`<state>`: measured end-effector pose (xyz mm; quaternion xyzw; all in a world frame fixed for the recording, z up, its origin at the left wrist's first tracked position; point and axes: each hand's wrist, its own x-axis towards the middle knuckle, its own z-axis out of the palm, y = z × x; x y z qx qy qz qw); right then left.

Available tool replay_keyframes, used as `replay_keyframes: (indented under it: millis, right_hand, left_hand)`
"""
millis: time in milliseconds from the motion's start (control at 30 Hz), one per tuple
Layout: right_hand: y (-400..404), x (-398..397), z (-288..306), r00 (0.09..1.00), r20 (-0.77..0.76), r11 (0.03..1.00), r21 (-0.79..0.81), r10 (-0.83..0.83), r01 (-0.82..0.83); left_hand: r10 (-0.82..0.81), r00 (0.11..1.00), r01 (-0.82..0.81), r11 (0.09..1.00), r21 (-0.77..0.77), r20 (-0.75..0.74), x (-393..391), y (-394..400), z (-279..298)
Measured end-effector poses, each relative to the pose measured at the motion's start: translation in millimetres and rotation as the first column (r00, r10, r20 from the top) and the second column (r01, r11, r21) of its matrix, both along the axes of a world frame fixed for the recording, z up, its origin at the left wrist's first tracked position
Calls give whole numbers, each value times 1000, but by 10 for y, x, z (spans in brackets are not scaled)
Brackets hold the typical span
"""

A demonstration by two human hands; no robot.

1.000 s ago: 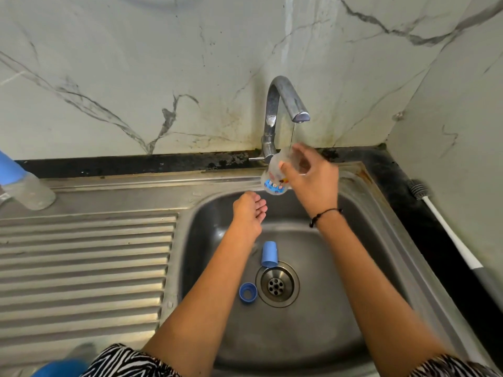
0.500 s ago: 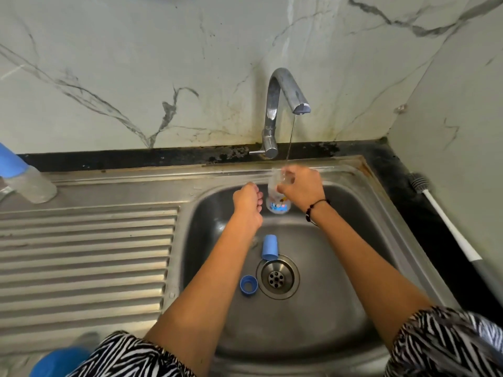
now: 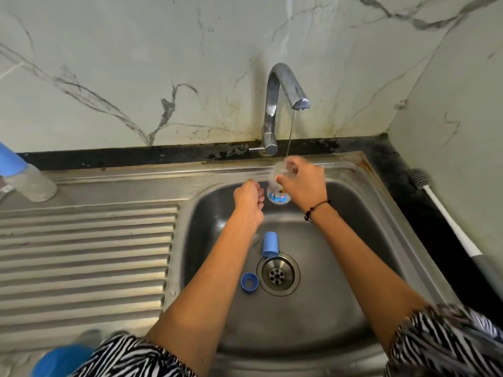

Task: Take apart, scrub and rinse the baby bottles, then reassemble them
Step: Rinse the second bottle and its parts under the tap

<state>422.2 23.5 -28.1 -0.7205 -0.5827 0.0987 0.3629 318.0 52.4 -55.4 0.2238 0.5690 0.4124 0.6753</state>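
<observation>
Head view has us over the sink (image 3: 381, 213), with a thin stream running from the tap (image 3: 283, 85). Our right hand (image 3: 303, 186) grips the clear bottle (image 3: 277, 195) from above, fingers curled round its upper part, so that the mouth sits under the stream at the basin's far edge. The bottle's printed base points back toward us. Our left hand (image 3: 249, 198) hangs just beside the bottle with the fingers curled in; we cannot tell whether it touches the bottle, and nothing shows in it.

We judge this to be the rinse step for this bottle. It is already apart: a blue cap (image 3: 270, 244) lies on its side just above the drain (image 3: 278, 274), and a blue ring (image 3: 249, 282) lies open side up just left of the drain. No teat is plain to see. A second bottle (image 3: 27, 178) with its blue cap on lies on the drainboard (image 3: 89, 257) at far left, so it looks not yet taken apart. A brush (image 3: 446, 213) lies on the dark counter at right, well apart from both hands.

Next, as we read it, the bottle needs filling, swirling and tipping out into the basin. The stream is thin, so the mouth must stay lined up under it. After that, the cap and ring need picking out of the basin; both lie close to the drain.
</observation>
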Motion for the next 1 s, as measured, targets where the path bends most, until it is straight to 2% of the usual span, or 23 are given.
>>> replay_keyframes:
  millis: [67, 167, 200, 300, 333, 400, 433, 533, 567, 633, 667, 767, 800, 900, 1000]
  right_hand:
    - [21, 19, -18, 999, -32, 995, 103, -13, 17]
    - [3, 68, -105, 1000, -7, 997, -72, 1, -1]
    - [5, 80, -128, 1000, -8, 998, -60, -6, 5]
    - [16, 66, -80, 998, -53, 985, 166, -41, 49]
    - [33, 62, -75, 998, -48, 989, 142, -29, 36]
    - [60, 55, -88, 1000, 3, 1000, -20, 21, -21]
    - [63, 44, -92, 999, 23, 999, -17, 32, -31]
    - [35, -37, -95, 999, 19, 980, 196, 33, -36]
    - [41, -59, -115, 998, 27, 985, 163, 49, -53]
    - [36, -74, -184, 994, 45, 995, -28, 101, -100]
    - [33, -68, -207, 994, 49, 994, -38, 102, -101]
    - [-19, -73, -173, 1000, -5, 981, 195, 16, -15]
    - [-13, -70, -174, 1000, -11, 981, 195, 11, -9]
    - [-1, -67, -282, 997, 19, 996, -57, 70, -69]
    - [-5, -74, -220, 992, -129, 995, 102, -6, 20]
  left_hand:
    - [0, 1000, 0, 1000, 10, -2, 4, 7, 15]
    - [-7, 1000, 7, 1000, 2, 7, 20, -19, 3]
    - [-9, 1000, 9, 1000, 0, 6, 15, -20, 0]
    - [7, 1000, -7, 1000, -1, -12, 1, 4, -12]
    - [9, 1000, -9, 1000, -10, -16, 4, -4, -17]
    - [9, 1000, -9, 1000, -24, -11, 6, -27, -23]
    - [9, 1000, -9, 1000, -24, -10, 5, -25, -28]
    - [23, 1000, -23, 1000, -21, -15, -9, -10, -16]
    - [31, 999, -31, 999, -24, -11, -11, -9, -24]
    - [46, 999, -45, 998, -35, 19, -11, -34, -41]
    - [45, 999, -44, 998, -34, 24, -19, -40, -47]
    - [41, 999, -42, 999, -12, -17, -45, -29, -74]
    - [49, 998, -49, 999, -19, -28, -45, -28, -78]
    - [46, 999, -46, 998, -37, -9, -22, -52, -72]
    - [40, 999, -40, 999, -21, 32, 10, -83, -45]
